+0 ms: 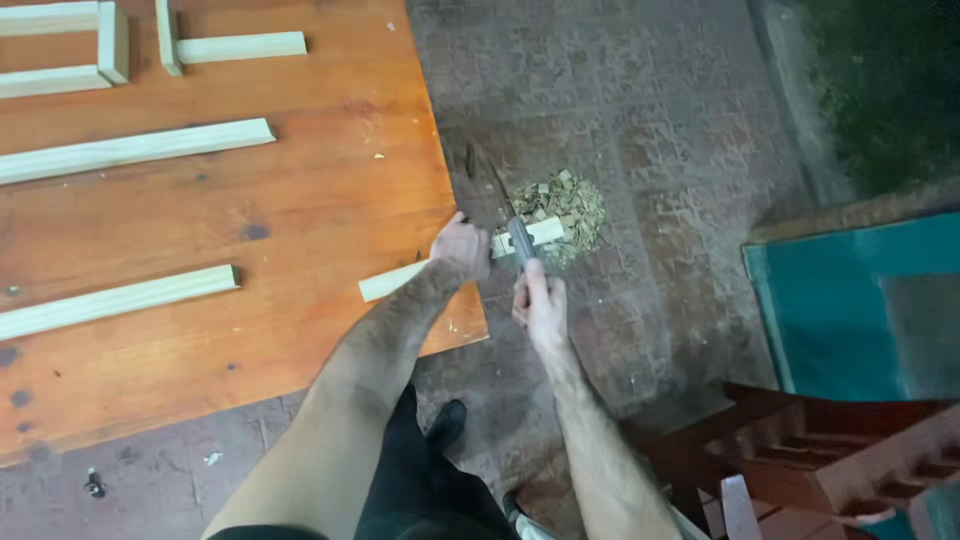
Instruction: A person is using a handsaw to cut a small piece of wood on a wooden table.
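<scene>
Wood strip (400, 280) is pinned at the table's (300, 200) right edge, its end overhanging the floor, by the left hand (460, 250) clamped over it. A chisel (512, 225) is gripped in the closed right hand (540, 305). Wood chips (570, 205) are piled on the floor beyond.

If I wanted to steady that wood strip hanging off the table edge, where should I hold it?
Probably on the stretch lying on the table, pressing from above, as the left hand does. The wood strip lies flat there, and its overhanging end meets the tool in the right hand.
</scene>
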